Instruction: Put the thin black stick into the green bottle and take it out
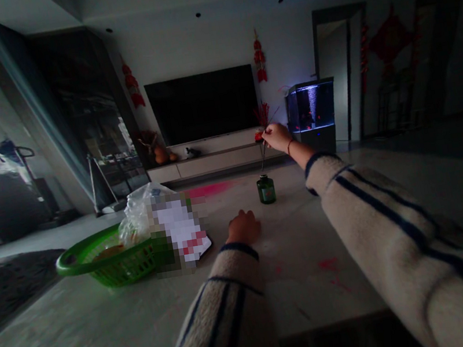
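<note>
1. The right hand [276, 138] is raised above the far edge of the counter [107, 334], its fingers [269, 140] pressed together and pinching a thin dark stem [263, 157] partway along.
2. The stem's long axis tilts steeply, with a red tuft [263, 114] at its upper end. Its lower end points down and slightly left, toward the mouth of a green glass bottle [266, 190] (whether they touch is too small to tell).
3. The bottle stands upright near the far edge, directly below and slightly left of the pinching fingers, so the right hand is the nearer one.
4. The left hand [243, 227] rests on the counter nearer the middle, holding nothing, its fingers [244, 216] curled. To its left lie a green plastic basket [109, 260], a clear plastic bag [140, 220] and a blurred paper [179, 231].
</note>
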The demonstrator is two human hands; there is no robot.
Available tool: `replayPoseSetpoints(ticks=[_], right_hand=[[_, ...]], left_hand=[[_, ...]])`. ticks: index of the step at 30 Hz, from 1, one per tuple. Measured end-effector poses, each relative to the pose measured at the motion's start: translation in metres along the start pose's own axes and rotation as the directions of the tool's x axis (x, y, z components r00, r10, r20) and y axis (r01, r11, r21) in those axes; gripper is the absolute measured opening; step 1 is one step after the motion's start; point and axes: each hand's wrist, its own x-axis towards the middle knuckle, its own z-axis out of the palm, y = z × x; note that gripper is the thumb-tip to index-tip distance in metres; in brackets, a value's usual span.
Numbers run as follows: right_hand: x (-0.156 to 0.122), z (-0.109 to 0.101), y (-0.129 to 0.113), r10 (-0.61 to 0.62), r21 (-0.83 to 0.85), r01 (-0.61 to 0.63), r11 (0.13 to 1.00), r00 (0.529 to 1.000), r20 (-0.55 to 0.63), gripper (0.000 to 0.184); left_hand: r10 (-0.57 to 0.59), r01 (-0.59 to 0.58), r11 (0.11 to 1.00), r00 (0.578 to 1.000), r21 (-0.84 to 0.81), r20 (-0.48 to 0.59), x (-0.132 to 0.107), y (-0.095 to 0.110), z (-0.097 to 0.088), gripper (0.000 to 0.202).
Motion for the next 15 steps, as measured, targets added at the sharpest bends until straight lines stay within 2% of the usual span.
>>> replayPoseSetpoints(ticks=[2, 3, 5, 7, 8, 10, 15], right_hand=[[-0.002, -0.008, 0.005, 0.113, -0.093, -0.098, 0.991, 0.979, 0.171, 0.022], [-0.005, -0.01, 0.006, 0.183, -0.169, -0.139, 0.976, 0.942, 0.283, 0.021], [-0.013, -0.011, 0.007, 0.31, -0.326, -0.167, 0.931, 0.834, 0.458, 0.02], [-0.022, -0.008, 0.004, 0.375, -0.42, -0.147, 0.896, 0.758, 0.533, 0.022], [-0.026, -0.005, 0.002, 0.379, -0.437, -0.13, 0.89, 0.744, 0.551, 0.023], [-0.032, 0.004, -0.005, 0.344, -0.442, -0.074, 0.894, 0.746, 0.57, 0.022], [-0.037, 0.03, -0.02, 0.176, -0.429, 0.097, 0.898, 0.815, 0.553, 0.025]], left_hand=[[-0.006, 0.006, 1.0, 1.0, -0.005, -0.009, 0.0, -0.001, 0.001, 0.038], [-0.007, 0.007, 1.0, 1.0, -0.01, -0.014, 0.0, -0.001, 0.001, 0.037], [-0.008, 0.007, 1.0, 1.0, -0.016, -0.021, 0.001, -0.002, 0.002, 0.037], [-0.011, 0.011, 1.0, 1.0, -0.021, -0.024, 0.002, -0.002, 0.002, 0.037], [-0.015, 0.014, 1.0, 1.0, -0.023, -0.02, 0.002, -0.002, 0.002, 0.037], [-0.026, 0.026, 0.999, 1.0, -0.026, -0.008, 0.002, -0.002, 0.001, 0.037], [-0.033, 0.033, 0.999, 0.999, -0.015, 0.0, 0.001, -0.001, 0.0, 0.036]])
